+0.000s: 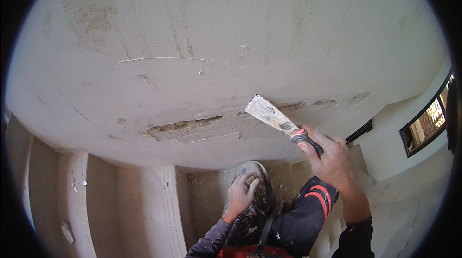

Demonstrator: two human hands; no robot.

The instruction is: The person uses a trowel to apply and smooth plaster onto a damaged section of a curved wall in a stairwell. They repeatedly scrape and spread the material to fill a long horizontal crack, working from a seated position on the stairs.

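Note:
My right hand point(332, 159) is closed round the dark, red-marked handle of a putty knife point(272, 113). The putty knife's blade is smeared with white filler and points up and left against the plastered wall point(231, 80). Just left of the blade runs a long rough gouge point(187, 124) in the plaster, and smaller rough patches point(293, 106) lie to its right. Low in front of my knee, my left hand point(242, 194) has its fingers curled in. Something brownish shows beside those fingers, too hidden to name.
Concrete steps point(103, 195) run along the wall's foot at the lower left, with scraps of debris point(67, 232) on them. A dark-framed window point(426, 123) is at the right. My dusty trousers point(298, 222) with red stripes fill the lower middle.

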